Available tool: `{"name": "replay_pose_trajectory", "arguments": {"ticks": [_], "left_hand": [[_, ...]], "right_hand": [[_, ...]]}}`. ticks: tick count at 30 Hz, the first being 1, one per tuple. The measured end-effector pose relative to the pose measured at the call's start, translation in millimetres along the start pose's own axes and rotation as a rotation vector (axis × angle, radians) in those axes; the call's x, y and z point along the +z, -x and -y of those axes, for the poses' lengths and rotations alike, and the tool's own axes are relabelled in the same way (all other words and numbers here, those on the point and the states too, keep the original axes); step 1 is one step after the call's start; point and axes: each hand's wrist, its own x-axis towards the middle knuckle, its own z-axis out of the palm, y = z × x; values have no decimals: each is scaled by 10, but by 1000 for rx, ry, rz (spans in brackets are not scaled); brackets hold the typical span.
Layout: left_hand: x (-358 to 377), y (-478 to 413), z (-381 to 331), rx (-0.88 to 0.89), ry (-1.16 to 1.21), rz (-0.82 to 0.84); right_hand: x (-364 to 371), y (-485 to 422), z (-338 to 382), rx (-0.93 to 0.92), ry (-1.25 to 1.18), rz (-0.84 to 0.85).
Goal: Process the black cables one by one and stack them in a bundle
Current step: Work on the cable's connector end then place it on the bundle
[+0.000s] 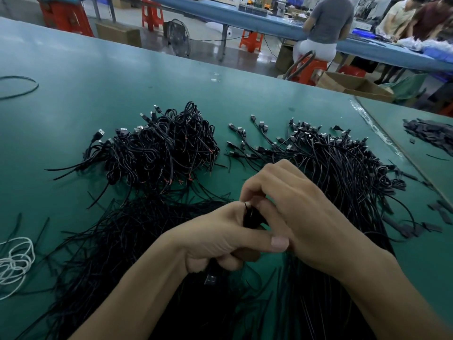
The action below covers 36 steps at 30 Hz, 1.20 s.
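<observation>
here, in the single head view looking down, two bare hands meet in the lower middle of the frame over a green table (73, 99). the left hand (215, 241) has its fingers curled round a small gathered black cable (252, 217), its thumb stretched across to touch the other hand. the right hand (311, 212) comes in from the lower right, its fingertips bent inward and pinching the top of that same cable. a usb plug (210, 279) shows just below the left hand's curled fingers; whether it belongs to the held cable cannot be told.

above the hands, left of centre, sits a heap of coiled cables (161, 148), some with red wire tips showing. to the right of centre lies a spread of loose cables (331, 163), plugs fanned out toward the top of the frame. a mass of straight cables (110, 241) fills the lower left and runs under both forearms.

at the left edge lies a tangled white cord (14, 263), and a thin dark loop (19, 87) rests in the upper left. small black pieces (431, 136) are scattered at the right edge. in the upper right, beyond the table, a seated person (326, 23) faces away at a blue bench (245, 18), on an orange stool (308, 69).
</observation>
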Motion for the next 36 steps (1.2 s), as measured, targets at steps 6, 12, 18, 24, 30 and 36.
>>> {"name": "replay_pose_trajectory", "arguments": {"ticks": [6, 12, 18, 24, 30, 36], "left_hand": [[-1, 18, 13, -20, -106, -24], [6, -2, 45, -74, -94, -54], [13, -15, 91, -108, -101, -71], [8, -51, 115, -131, -115, -81], [8, -117, 167, -85, -132, -181], [8, -203, 71, 149, 365, -251]], "right_hand": [[-18, 11, 72, -85, 79, 78], [77, 18, -3, 71, 14, 109], [-26, 14, -72, 197, -86, 201], [-11, -5, -80, 277, -91, 220], [37, 4, -80, 284, 19, 269], [133, 60, -149, 303, -57, -130]]}}
